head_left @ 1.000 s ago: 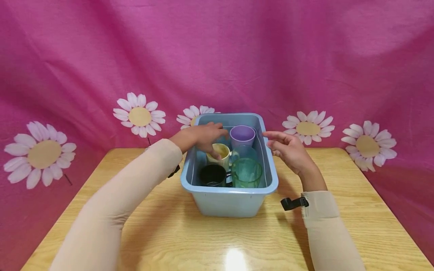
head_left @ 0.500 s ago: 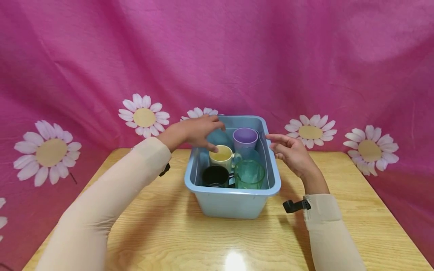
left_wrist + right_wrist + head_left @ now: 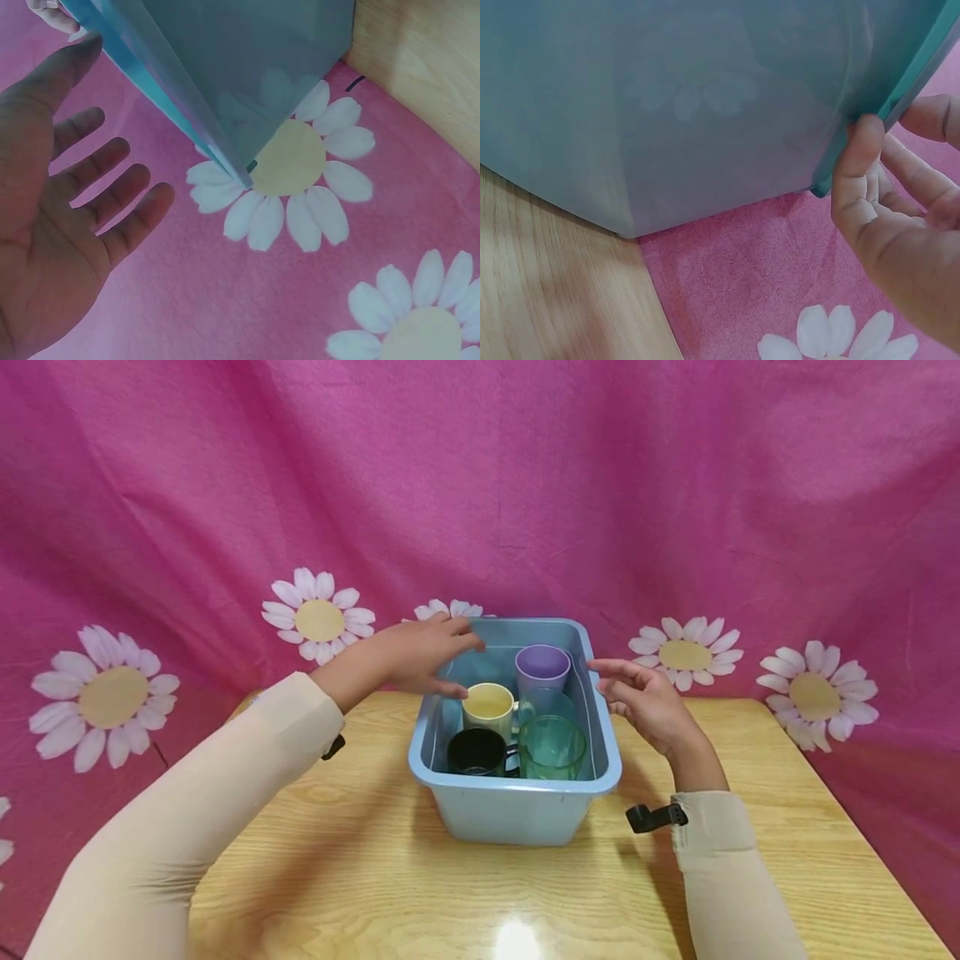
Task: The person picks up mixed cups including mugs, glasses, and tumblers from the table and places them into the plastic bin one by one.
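A light blue plastic tub (image 3: pixel 510 810) stands on the table and holds several cups. Inside are a purple cup (image 3: pixel 542 667), a cream mug (image 3: pixel 487 706), a black mug (image 3: pixel 477 752) and a green glass mug (image 3: pixel 552 747), with another bluish see-through cup (image 3: pixel 546 703) partly hidden behind it. My left hand (image 3: pixel 408 656) hovers over the tub's left rim, fingers spread and nothing in them; the left wrist view shows its bare palm. At the right rim, my right hand (image 3: pixel 645 702) pinches the edge between thumb (image 3: pixel 864 142) and forefinger.
A wooden table (image 3: pixel 360 893) lies under the tub. Close behind it hangs a pink cloth (image 3: pixel 480 485) printed with large white daisies. Black straps with small devices (image 3: pixel 656 817) sit at the wrists.
My left hand has drawn back from over the cream mug, up and leftward to the tub's left rim, holding nothing. My right hand stays at the right rim.
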`<state>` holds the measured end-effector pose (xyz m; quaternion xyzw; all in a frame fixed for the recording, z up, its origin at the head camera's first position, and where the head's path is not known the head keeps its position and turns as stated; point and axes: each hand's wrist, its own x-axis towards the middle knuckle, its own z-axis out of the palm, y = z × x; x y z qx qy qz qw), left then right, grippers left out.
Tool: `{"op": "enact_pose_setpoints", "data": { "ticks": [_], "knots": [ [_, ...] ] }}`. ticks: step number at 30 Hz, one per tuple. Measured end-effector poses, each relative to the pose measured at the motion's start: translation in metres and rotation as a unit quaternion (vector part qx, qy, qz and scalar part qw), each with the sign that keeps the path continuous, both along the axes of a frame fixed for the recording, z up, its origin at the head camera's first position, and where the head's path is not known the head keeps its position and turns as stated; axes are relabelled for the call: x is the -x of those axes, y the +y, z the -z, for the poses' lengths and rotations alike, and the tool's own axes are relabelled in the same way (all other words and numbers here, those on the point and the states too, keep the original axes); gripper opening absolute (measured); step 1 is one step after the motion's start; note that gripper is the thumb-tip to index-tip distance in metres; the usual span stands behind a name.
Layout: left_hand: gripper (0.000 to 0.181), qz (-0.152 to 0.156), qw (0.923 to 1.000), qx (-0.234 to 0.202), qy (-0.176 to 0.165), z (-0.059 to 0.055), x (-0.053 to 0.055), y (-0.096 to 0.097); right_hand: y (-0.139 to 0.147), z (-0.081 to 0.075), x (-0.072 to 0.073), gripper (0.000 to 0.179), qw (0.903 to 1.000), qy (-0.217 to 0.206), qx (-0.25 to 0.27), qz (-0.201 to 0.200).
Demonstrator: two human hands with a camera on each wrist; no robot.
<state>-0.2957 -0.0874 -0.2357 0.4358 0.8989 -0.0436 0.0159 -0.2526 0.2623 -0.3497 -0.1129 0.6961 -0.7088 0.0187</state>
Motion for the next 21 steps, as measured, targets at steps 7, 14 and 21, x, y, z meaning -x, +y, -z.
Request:
{"op": "enact_pose_setpoints", "data": {
  "ticks": [7,14,21],
  "knots": [
    [0.066,-0.016,0.9989,-0.044,-0.004,0.008,-0.008,-0.024,0.005,0.002,0.0,0.04,0.9988,0.008,-0.049,0.005],
    [0.062,-0.057,0.9878,-0.14,-0.039,0.023,-0.015,-0.041,0.008,-0.005,-0.003,0.039,0.9859,0.052,-0.155,0.037],
    [0.063,-0.108,0.9744,-0.195,-0.031,0.041,-0.025,-0.04,0.0,-0.016,-0.012,0.039,0.9534,0.116,-0.271,0.067]
  ]
}}
